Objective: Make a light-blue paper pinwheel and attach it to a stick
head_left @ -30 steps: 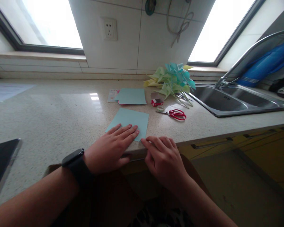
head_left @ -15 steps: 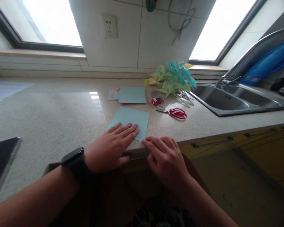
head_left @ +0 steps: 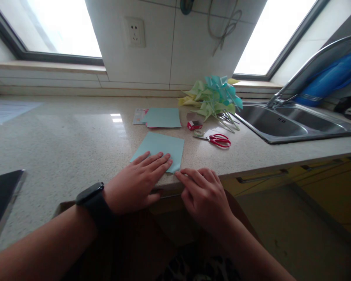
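Left hand (head_left: 134,186): laid flat, fingers spread, pressed on the near edge of the blue paper sheet (head_left: 163,148) at the desk (head_left: 61,136) front. Right hand (head_left: 203,195): fingertips set at the sheet's corner just beside; pinch cannot be told. Both are unmoved since a second ago; sheet is kept pinned.
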